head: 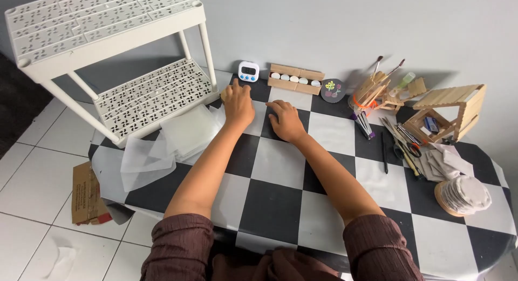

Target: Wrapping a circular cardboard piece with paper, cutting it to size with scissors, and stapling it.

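Note:
My left hand (238,104) lies palm down on the black-and-white chequered table (280,200), fingers stretched toward a small white digital timer (249,71); a bit of pale wood shows at its left edge. My right hand (286,120) rests beside it, fingers curled on the table top; what is under it is hidden. Just beyond both hands stands a shallow wooden tray (295,79) with several white round pieces in a row.
A white plastic shelf rack (108,54) stands at the left, with translucent sheets (183,132) on the table corner. At the right are stick-built wooden holders (453,111) with brushes and tools, a dark painted stone (333,90), a round stack of pads (465,194). Cardboard (86,194) lies on the floor.

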